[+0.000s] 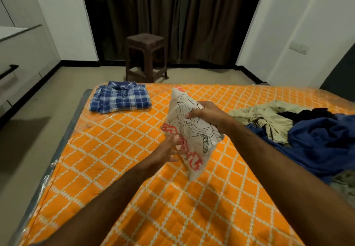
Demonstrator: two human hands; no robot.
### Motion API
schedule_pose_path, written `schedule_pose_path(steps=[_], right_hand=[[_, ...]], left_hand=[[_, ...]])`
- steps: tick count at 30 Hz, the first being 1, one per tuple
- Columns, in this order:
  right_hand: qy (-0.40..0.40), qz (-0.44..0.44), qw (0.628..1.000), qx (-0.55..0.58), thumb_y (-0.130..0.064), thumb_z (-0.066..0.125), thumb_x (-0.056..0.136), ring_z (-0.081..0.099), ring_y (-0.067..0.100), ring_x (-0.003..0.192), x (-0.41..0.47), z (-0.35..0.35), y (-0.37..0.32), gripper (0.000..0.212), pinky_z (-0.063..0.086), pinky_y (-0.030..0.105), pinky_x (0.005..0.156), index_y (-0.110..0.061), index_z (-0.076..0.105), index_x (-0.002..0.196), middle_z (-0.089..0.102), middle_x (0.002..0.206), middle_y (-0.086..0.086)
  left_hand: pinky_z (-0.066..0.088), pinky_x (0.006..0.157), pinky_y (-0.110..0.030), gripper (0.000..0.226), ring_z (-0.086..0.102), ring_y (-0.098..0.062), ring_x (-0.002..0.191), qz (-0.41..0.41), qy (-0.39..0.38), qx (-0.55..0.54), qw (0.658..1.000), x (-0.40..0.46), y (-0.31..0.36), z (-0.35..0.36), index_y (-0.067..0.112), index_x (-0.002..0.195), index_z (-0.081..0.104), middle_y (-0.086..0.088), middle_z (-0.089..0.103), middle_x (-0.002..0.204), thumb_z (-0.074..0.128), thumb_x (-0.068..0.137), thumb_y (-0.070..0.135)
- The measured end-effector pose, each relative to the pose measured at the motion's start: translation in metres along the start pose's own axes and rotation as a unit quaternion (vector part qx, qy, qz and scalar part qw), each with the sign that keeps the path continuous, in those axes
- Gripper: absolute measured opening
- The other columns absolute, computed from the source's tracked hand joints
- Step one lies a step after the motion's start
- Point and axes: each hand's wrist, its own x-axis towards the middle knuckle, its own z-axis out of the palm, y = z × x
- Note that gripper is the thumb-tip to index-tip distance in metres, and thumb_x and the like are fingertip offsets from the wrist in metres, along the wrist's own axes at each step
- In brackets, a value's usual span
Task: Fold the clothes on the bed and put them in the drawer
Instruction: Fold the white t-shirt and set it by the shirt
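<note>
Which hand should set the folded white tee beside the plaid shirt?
Left, probably. The left hand holds the white tee on the plaid shirt's side; the right hand grips from the far side.

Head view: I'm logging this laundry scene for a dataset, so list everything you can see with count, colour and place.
plaid shirt: one, blue and white, folded, far left corner of the bed
printed shirt: one, white with black and red print, folded, held above the bed's middle
clothes pile: one heap, beige, black and dark blue, unfolded, right side of the bed
bed: one, orange with white lattice, fills the foreground
stool: one, brown, on the floor beyond the bed
curtain: dark brown, back wall
cabinet: white, black handle, far left
left hand: fingers on the printed shirt's lower edge
right hand: grip on its upper part
</note>
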Motion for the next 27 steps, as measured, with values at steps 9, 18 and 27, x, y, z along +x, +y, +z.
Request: schedule_pose_path(steps=[9,18,27], right_hand=[[-0.025,-0.254,0.772,-0.582,-0.037,0.066,0.088,0.056,0.027,0.122,-0.049,0.054,0.001,0.058,0.049,0.038,0.084,-0.032,0.047,0.143,0.060,0.133,0.000],[-0.147,-0.109,0.935,-0.304,-0.037,0.063,0.096,0.055,0.013,0.092,-0.123,0.105,0.148,0.045,0.047,0.033,0.080,-0.023,0.050,0.137,0.053,0.111,-0.004],[0.082,0.217,0.967,0.103,-0.057,0.087,0.065,0.075,0.024,0.089,-0.097,0.080,0.196,0.075,0.062,0.040,0.079,-0.008,0.062,0.116,0.074,0.108,0.008]], left_hand=[[0.050,0.095,-0.061,0.095,0.054,-0.049,0.125,-0.095,0.006,-0.291,0.952,-0.024,0.002,-0.102,0.003,0.134,0.059,-0.028,0.058,0.134,0.033,0.087,0.082],[0.057,0.091,-0.050,0.051,0.071,-0.035,0.102,-0.177,0.041,0.051,0.982,-0.047,-0.036,-0.081,0.007,0.128,0.058,-0.015,0.073,0.113,0.077,0.085,0.026],[0.061,0.080,-0.043,0.055,0.074,-0.032,0.095,-0.235,0.031,0.091,0.967,-0.057,-0.041,-0.061,0.006,0.121,0.063,-0.013,0.076,0.106,0.085,0.077,0.030]])
